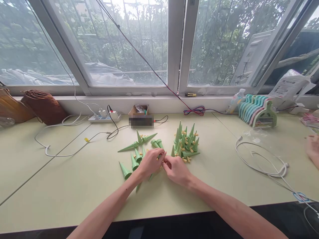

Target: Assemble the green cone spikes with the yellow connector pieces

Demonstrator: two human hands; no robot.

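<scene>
My left hand (150, 162) and my right hand (176, 169) meet at the middle of the pale green table (74, 186), fingers pinched together on a green cone spike (158, 156) with a small yellow part. Loose green cone spikes (132, 156) lie flat to the left of my hands. A cluster of upright green spikes with yellow fittings (186, 142) stands just behind my right hand.
A small cardboard box (139, 110), a power strip (104, 117) with white and black cables, and brown bags (42, 106) sit along the window sill. Pastel plastic pieces (256, 111) stand at the right. A white cable (261, 162) loops right. Another person's hand (314, 149) shows at the right edge.
</scene>
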